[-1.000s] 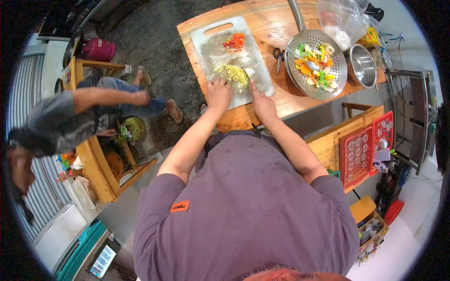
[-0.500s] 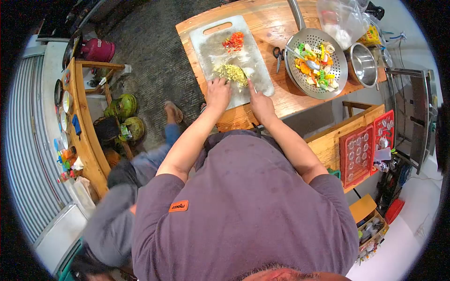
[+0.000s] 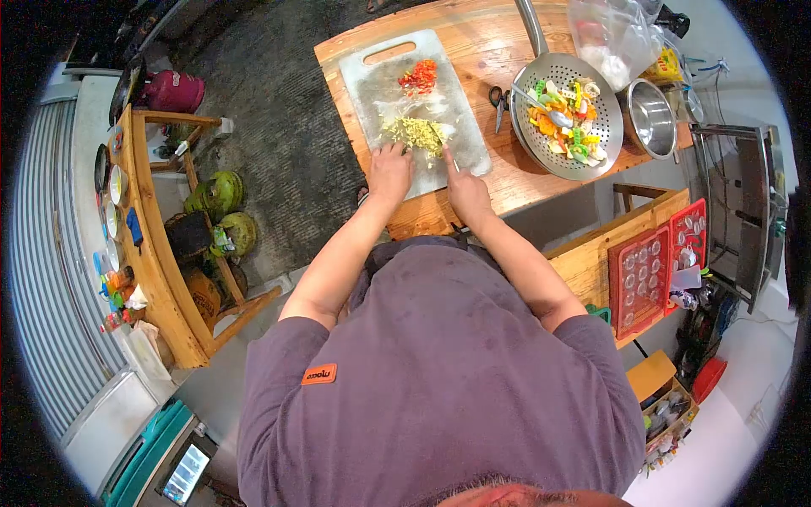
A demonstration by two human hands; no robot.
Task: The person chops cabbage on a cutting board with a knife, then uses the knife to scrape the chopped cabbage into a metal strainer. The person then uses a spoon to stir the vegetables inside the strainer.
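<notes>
My right hand (image 3: 467,193) is closed around the handle of a knife (image 3: 448,154); its blade, hard to make out, reaches into a pile of finely chopped pale-yellow garlic (image 3: 414,131). My left hand (image 3: 391,173) lies at the near left edge of that pile, fingers stretched forward, its tips by the pieces. Both hands are over the near part of a white cutting board (image 3: 465,101) with a handle slot at its far end. Farther up the board sits a small heap of chopped red chili (image 3: 418,78).
Right of the board lie black-handled scissors (image 3: 498,106). A perforated steel pan (image 3: 562,166) holds cut vegetables and a spoon (image 3: 557,117). Beyond it stand a steel bowl (image 3: 650,118) and a plastic bag (image 3: 610,51). Green gas cylinders (image 3: 226,193) are at left.
The person who was passing on the left has left the view, uncovering a wooden frame and a lit screen. My hands stay almost in place at the garlic.
</notes>
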